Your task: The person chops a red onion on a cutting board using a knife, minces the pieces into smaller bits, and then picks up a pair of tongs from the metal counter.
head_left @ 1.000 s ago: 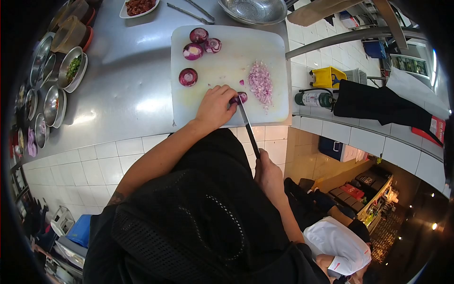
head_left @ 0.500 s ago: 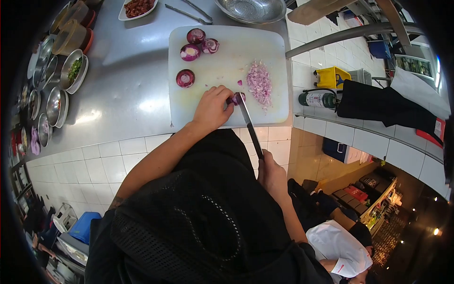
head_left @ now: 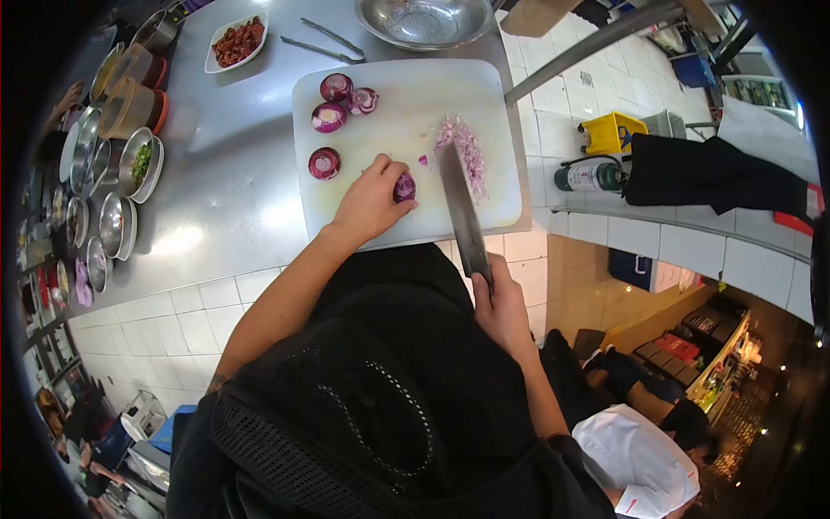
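My left hand (head_left: 373, 201) is closed around a red onion piece (head_left: 404, 187) near the front edge of the white cutting board (head_left: 398, 86). In my right hand (head_left: 500, 304) is the handle of a large knife (head_left: 463, 210). Its broad blade lies over the board with the flat side showing, apart from the onion in my left hand, and partly covers a pile of chopped red onion (head_left: 469, 156). Several peeled red onions (head_left: 328, 117) sit at the board's left side, one of them (head_left: 324, 163) lower than the others. A small onion scrap (head_left: 423, 161) lies mid-board.
Behind the board are a metal colander (head_left: 424, 22), tongs (head_left: 324, 43) and a white dish of reddish chopped food (head_left: 238, 45). Metal bowls (head_left: 112, 223) line the counter's left. A metal rail (head_left: 588, 52) stands right of the board. A person in a white shirt (head_left: 635, 458) is at lower right.
The knife has come away from the onion and moved right, its blade now turned flat toward me over the chopped pile. My left hand still holds the onion. The whole view has shifted slightly.
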